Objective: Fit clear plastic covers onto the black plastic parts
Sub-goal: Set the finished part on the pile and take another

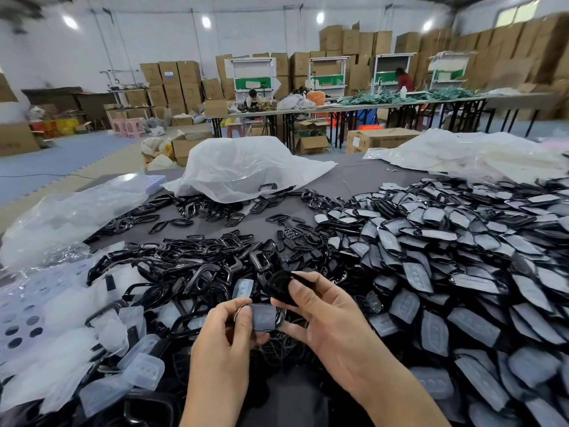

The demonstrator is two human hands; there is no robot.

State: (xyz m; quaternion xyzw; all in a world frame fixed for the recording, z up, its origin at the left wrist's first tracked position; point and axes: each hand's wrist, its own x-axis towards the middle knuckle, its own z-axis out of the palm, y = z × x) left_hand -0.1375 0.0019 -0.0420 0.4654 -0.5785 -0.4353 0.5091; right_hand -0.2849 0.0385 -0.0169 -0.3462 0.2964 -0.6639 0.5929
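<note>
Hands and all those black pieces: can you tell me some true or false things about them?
1. Both hands are holding something. True: the left hand holds a covered part, and the right hand pinches a black part.
2. The big pile of finished covered parts lies on the person's left. False: it lies on the right.
3. Loose clear covers lie near the left hand. True.
4. The white plastic bag sits on the person's lap. False: it lies at the far side of the table.
</note>
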